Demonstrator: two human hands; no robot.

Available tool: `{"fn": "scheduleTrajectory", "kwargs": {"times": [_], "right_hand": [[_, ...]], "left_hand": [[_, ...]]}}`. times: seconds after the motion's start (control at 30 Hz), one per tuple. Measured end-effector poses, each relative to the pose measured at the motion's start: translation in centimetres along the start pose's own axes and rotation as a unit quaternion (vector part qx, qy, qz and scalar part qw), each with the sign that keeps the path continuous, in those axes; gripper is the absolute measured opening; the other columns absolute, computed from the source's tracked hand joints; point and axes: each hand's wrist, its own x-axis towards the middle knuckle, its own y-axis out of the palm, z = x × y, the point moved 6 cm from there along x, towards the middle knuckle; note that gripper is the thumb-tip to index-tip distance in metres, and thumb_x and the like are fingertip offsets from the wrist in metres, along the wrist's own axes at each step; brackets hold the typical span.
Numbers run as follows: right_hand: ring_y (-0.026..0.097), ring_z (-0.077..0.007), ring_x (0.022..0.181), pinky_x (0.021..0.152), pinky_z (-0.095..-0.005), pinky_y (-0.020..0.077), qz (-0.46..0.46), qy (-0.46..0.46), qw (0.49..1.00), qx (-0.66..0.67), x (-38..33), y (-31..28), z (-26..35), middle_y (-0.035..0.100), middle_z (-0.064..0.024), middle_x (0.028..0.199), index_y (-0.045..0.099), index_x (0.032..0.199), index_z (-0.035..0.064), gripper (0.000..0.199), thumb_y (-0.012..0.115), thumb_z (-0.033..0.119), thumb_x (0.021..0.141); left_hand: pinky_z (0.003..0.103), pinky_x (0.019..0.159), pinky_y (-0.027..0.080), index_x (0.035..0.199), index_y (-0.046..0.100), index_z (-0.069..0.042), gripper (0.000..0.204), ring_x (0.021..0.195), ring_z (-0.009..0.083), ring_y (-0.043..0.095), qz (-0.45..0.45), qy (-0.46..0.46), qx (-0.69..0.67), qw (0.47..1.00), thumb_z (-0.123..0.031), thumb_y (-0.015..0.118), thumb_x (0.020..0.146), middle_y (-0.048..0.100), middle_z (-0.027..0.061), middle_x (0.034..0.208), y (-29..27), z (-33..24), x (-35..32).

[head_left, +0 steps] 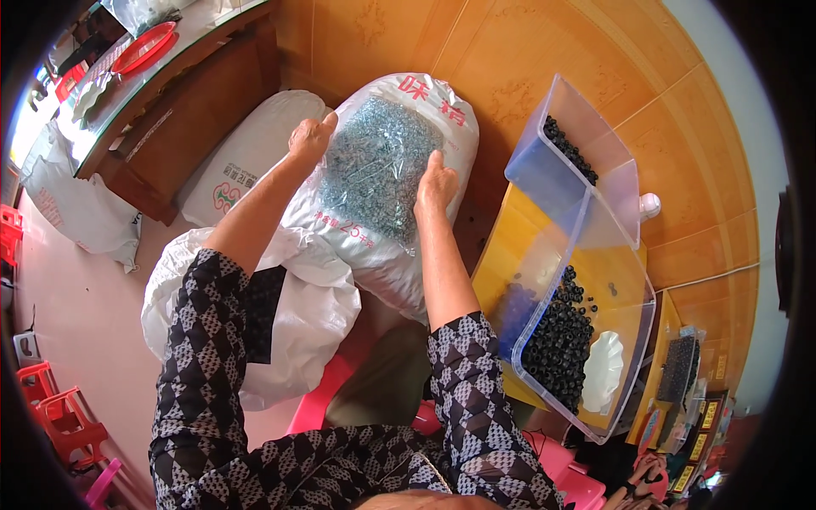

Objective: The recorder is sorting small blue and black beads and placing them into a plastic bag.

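Observation:
A clear plastic bag (374, 174) full of small blue-grey pieces is spread flat in front of a bulging white sack (461, 140) with red print. My left hand (312, 138) grips the bag's upper left edge, fingers curled and thumb pointing up. On the opposite edge my right hand (436, 183) is closed, its thumb lying on top of the plastic. Most of the fingers of both hands are hidden. Whether the bag rests on the sack or is held just above it, I cannot tell.
To the right, a clear tub (653, 310) holds black ring-like parts (557, 344) and a white scalloped dish (602, 370). Behind it stands another tub (629, 174). A crumpled white sack (319, 340) lies near my left forearm. A glass-topped desk (191, 47) is at far left.

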Motion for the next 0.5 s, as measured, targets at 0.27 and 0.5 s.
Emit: {"fn": "scheduleTrajectory", "kwargs": {"times": [0.27,0.5], "right_hand": [[0.057,-0.0229,0.081,0.071,-0.0396,0.0445,0.128,0.019,0.982,0.139,0.0,3.2,-0.5,0.060,-0.0174,0.092,0.058,0.090,-0.0147,0.057,0.063,0.041,0.080],[0.057,-0.0231,0.086,0.078,-0.0372,0.0459,0.157,0.054,0.968,0.189,0.6,3.5,-1.3,0.058,-0.0186,0.100,0.053,0.103,-0.0151,0.062,0.065,0.041,0.080]], "left_hand": [[0.038,0.075,0.045,0.087,0.062,0.010,0.064,0.078,0.0260,0.061,0.091,0.026,-0.229,0.969,-0.054,0.053,0.082,0.063,0.0180,0.081,3.5,0.6,1.2],[0.035,0.067,0.045,0.082,0.061,0.006,0.049,0.068,0.0180,0.057,0.186,-0.004,-0.320,0.929,-0.042,0.052,0.088,0.061,0.0117,0.077,4.8,-1.2,-1.5]]}}
